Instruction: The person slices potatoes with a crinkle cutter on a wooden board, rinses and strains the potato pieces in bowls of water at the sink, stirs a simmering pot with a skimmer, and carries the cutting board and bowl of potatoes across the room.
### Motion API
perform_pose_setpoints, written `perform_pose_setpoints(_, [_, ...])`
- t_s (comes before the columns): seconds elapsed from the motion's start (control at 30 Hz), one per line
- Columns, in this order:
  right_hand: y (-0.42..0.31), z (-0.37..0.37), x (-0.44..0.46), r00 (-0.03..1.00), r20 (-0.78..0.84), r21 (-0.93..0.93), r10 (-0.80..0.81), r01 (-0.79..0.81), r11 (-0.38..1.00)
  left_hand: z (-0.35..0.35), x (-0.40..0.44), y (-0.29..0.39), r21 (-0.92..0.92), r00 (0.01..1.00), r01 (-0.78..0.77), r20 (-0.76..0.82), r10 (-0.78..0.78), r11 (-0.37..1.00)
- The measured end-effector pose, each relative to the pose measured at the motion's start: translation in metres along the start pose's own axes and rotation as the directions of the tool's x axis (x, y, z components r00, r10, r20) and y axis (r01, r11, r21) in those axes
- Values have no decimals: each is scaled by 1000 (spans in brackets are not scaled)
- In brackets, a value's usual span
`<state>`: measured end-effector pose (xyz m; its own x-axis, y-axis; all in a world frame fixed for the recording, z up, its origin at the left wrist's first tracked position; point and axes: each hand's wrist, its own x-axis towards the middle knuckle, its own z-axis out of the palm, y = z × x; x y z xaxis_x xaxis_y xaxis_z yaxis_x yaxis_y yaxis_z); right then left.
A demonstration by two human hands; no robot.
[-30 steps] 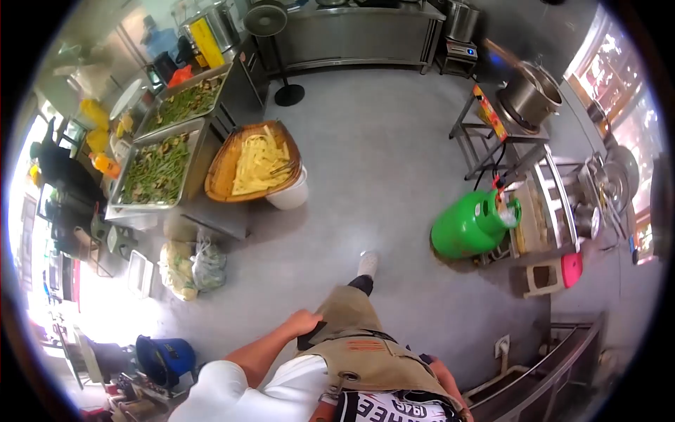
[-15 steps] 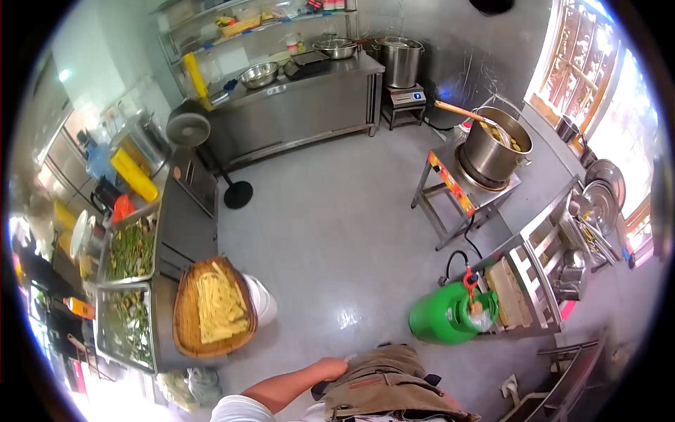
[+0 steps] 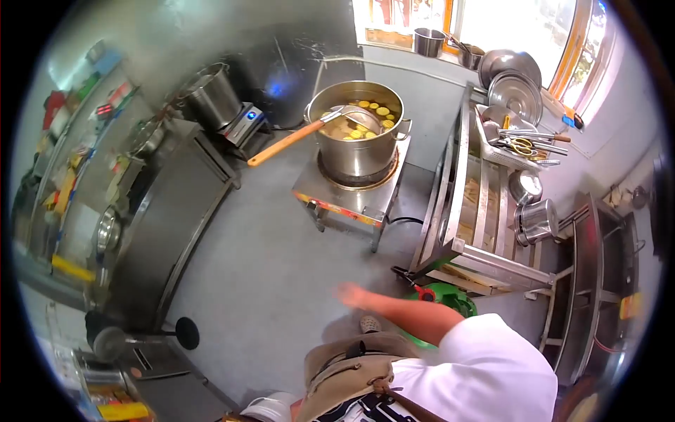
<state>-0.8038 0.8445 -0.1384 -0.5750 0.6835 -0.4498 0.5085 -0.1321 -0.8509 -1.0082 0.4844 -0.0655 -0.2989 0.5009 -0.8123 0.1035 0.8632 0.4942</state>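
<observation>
My right hand [image 3: 349, 295] reaches forward over the grey floor, with its arm coming in from the right out of a white sleeve. Motion blurs its fingers, and nothing shows clearly in it. Ahead stands a steel pot [image 3: 358, 155] on a low gas stove [image 3: 351, 197], holding liquid with round yellow slices. A strainer with a wooden handle [image 3: 287, 144] rests across the pot, its head inside and its handle sticking out to the left. The green gas cylinder [image 3: 450, 299] is partly hidden behind my right forearm. My left hand is out of view.
To the right stands a slatted metal rack [image 3: 485, 257] with a white basket of utensils [image 3: 517, 155] and pot lids [image 3: 515, 98]. A steel counter [image 3: 158, 232] runs along the left. A fan base [image 3: 187, 333] and a white bucket [image 3: 271, 408] are low on the left.
My view has swung right toward the stove and pot. My right arm has come into view, while my left hand has left it. The basket of yellow strips has nearly gone from sight.
</observation>
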Motion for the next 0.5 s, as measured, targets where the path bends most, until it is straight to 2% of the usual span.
perform_pose_setpoints(0.03, [-77,-31,11,998,26,122,61,-64,990,-5,15,11,-4,1000,9,-16,-9,1000])
perform_pose_setpoints(0.07, [-123,-41,32,985,-166,182,-44,74,981,-11,30,21,-7,1000,14,-26,-14,1000])
perform_pose_setpoints(0.1, [-173,-65,48,990,-126,266,-69,100,959,-14,46,28,-11,999,31,-34,-32,999])
perform_pose_setpoints(0.13, [-204,-76,75,990,-134,436,-39,94,895,-21,63,37,-11,998,36,-43,-37,999])
perform_pose_setpoints(0.2, [-244,-100,140,987,-159,678,-21,124,725,-35,102,50,0,998,37,-42,-37,999])
perform_pose_setpoints(0.27, [-283,-124,195,954,-298,752,18,223,620,-54,144,65,13,999,26,-35,-25,1000])
perform_pose_setpoints(0.37, [-327,-160,243,937,-246,906,250,130,404,-94,206,78,28,1000,5,-17,-4,1000])
perform_pose_setpoints(0.47, [-349,-180,284,921,-306,942,239,330,-64,-149,271,97,28,999,-50,-10,50,998])
perform_pose_setpoints(0.5, [-357,-189,285,897,-295,922,329,358,-150,-167,293,103,25,997,-73,-13,73,997])
